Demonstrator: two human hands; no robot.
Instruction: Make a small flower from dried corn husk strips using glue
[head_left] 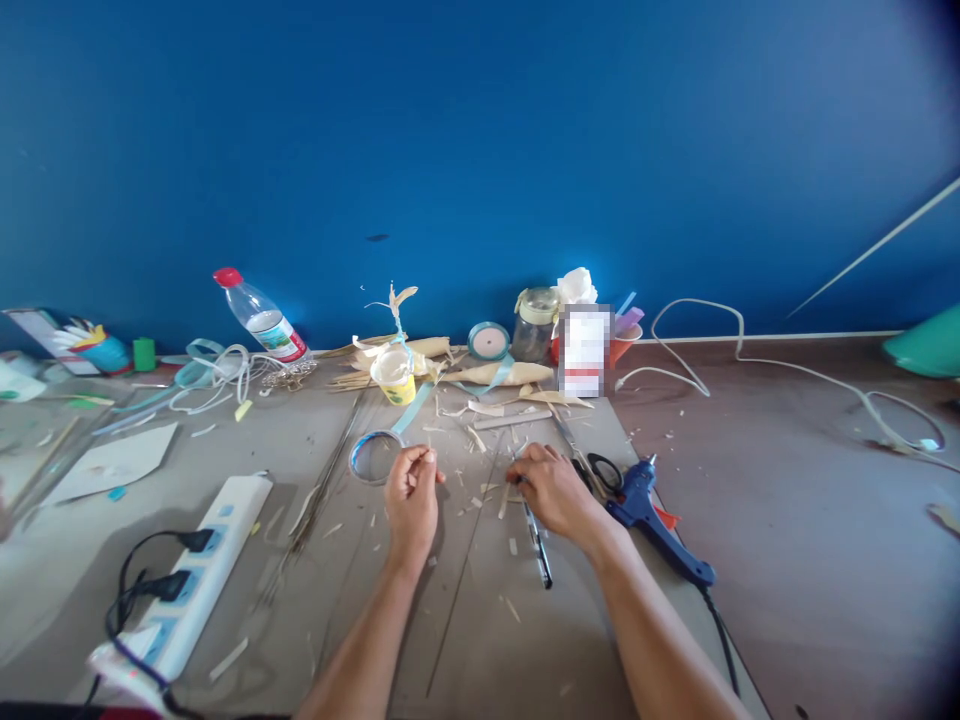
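My left hand (414,492) is raised over the board with thumb and fingers pinched together; whatever is between the fingertips is too small to make out. Palm down, my right hand (551,487) has its fingers closed around the upper end of a pen (538,548), whose lower part points toward me. Just behind my left hand lies a roll of tape (367,458). To the right of my right hand are scissors (604,472) and a blue glue gun (651,515). Pale husk scraps (477,438) are strewn between and beyond the hands.
A yellow cup (394,376) with a small husk figure stands behind. Further back are a ribbon spool (489,341), a glass jar (534,325) and a leaning plastic bottle (268,325). A power strip (206,570) with plugs lies left, beside thin wires (315,500). A white cable (810,368) runs right.
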